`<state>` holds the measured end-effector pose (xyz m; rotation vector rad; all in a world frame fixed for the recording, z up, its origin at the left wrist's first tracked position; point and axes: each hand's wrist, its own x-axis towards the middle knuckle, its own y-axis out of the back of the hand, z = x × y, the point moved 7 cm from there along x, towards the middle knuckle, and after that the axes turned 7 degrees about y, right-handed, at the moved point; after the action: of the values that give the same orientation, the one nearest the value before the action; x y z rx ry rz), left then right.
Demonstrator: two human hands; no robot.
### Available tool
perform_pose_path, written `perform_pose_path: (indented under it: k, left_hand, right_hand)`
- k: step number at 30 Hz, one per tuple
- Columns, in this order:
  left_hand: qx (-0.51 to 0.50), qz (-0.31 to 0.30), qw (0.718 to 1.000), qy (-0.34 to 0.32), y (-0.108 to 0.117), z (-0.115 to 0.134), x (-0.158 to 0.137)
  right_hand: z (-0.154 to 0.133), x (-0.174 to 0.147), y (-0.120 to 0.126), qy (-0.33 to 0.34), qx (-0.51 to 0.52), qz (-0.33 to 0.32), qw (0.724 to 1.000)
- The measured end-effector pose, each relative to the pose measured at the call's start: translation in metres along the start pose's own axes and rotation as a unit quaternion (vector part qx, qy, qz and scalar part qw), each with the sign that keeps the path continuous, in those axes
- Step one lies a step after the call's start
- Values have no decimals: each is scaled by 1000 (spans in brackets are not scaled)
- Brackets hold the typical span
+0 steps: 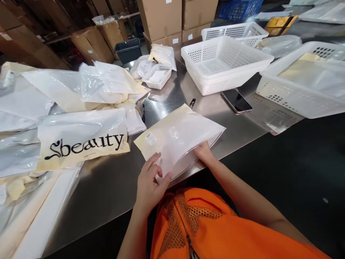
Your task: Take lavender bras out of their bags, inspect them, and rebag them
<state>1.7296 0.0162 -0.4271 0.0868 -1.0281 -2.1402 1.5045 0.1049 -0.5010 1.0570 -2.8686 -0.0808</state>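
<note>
A pale plastic pouch lies on the near part of the metal surface, in front of the orange garment, with a printed label at its left end. Its near edge is parted, and the fingers of the right hand are hidden in that opening; whether anything is gripped inside cannot be told. The near left corner is touched by the left hand, its fingers loosely curled and its thumb held apart. The step in hand is judged to be work at the pouch's mouth, for which the lips should be kept apart and the film steadied without creasing. On the left, more pouches are heaped, and a lettered pouch is laid nearest. Beyond are seen a black marker, a small basket, a dark phone and larger white baskets. The room behind is lined with cardboard cartons, and a blue crate is placed at the back.
</note>
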Motion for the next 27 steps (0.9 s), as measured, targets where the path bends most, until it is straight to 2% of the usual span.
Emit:
perform_pose_path:
  k: [1, 3, 5, 6, 8, 9, 11, 12, 14, 19, 22, 25, 27]
  left_hand:
    - [-1, 21, 999, 48, 7, -13, -6]
    - [-31, 24, 978, 203, 13, -49, -23]
    - [-121, -62, 923, 360, -2, -78, -46]
    - [-188, -121, 884, 409, -15, -84, -58]
    - [-326, -210, 811, 438, -40, -78, -70]
    - [-380, -227, 784, 436, -48, -71, -71]
    - [-449, -218, 753, 429, -59, -60, -67]
    - [-464, -206, 747, 429, -61, -57, -64]
    - [-466, -189, 749, 431, -64, -53, -59]
    - [-424, -178, 781, 423, -67, -56, -55]
    - [-427, -160, 775, 438, -71, -58, -58]
    - [-455, -122, 752, 462, -67, -60, -64]
    - [-471, -92, 734, 480, -58, -68, -72]
  right_hand:
    - [-2, -2, -1, 18, -20, 3, 1000]
    - [-15, -15, 2, 78, -95, 18, 992]
    - [-28, -38, 1, 122, -176, 10, 977]
    - [-30, -51, -4, 116, -195, -16, 974]
    - [-20, -79, -23, 29, -149, -123, 981]
    - [-12, -95, -38, -38, -91, -190, 977]
    - [-1, -126, -68, -164, 50, -288, 942]
    - [2, -137, -80, -206, 112, -311, 921]
    - [2, -148, -99, -240, 184, -325, 896]
    - [-4, -149, -119, -226, 208, -321, 896]
    - [-5, -149, -122, -224, 205, -303, 903]
    - [-1, -132, -104, -213, 197, -225, 930]
    - [3, -108, -69, -202, 188, -142, 951]
